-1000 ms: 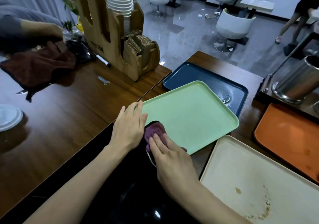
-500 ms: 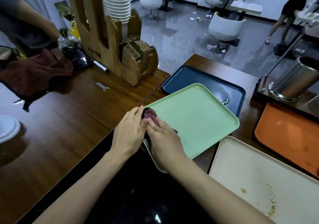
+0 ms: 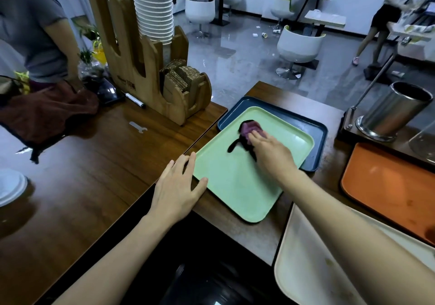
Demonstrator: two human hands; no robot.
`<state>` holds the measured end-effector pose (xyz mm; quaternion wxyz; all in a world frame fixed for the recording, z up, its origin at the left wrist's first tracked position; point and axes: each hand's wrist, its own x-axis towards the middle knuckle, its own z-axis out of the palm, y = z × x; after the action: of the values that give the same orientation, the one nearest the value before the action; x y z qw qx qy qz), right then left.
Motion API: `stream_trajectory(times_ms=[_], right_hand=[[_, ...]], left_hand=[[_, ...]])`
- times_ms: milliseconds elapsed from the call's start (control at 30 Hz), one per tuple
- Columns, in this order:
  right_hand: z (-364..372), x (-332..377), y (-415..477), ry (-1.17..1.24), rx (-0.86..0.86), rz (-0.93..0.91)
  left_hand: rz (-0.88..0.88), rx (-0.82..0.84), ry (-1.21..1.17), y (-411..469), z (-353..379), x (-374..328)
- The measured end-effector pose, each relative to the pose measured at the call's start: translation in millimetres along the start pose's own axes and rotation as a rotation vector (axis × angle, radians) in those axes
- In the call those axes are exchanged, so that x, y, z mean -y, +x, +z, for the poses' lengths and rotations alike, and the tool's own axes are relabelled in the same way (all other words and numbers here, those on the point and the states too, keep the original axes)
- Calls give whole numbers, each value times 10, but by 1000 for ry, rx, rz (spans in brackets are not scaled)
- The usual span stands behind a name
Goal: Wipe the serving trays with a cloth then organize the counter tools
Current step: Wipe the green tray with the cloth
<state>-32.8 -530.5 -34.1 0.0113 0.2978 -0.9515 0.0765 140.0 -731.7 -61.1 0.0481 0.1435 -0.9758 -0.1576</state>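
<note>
A wooden holder (image 3: 141,69) carrying stacked white bowls (image 3: 153,8) and cardboard sleeves (image 3: 181,76) stands on the counter (image 3: 82,187) beside a marker (image 3: 135,100), with white chairs (image 3: 300,46) on the grey floor (image 3: 247,64) beyond and a bystander (image 3: 30,27) at the left.

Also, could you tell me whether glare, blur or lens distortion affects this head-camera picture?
Head view: wide-angle bending curves the tall wooden cup holder and counter edges; ceiling light glares off the glossy grey floor; the right hand wiping the pale green tray looks slightly smeared.
</note>
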Motion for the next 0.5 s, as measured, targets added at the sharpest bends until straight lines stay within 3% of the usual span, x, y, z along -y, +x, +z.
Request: stream_trajectory(times_ms=[267, 500], right_hand=[[66, -390, -37, 12, -69, 158], [329, 260, -120, 29, -64, -340]], left_hand=[[56, 3, 71, 113, 180, 131], [76, 16, 83, 116, 206, 166]])
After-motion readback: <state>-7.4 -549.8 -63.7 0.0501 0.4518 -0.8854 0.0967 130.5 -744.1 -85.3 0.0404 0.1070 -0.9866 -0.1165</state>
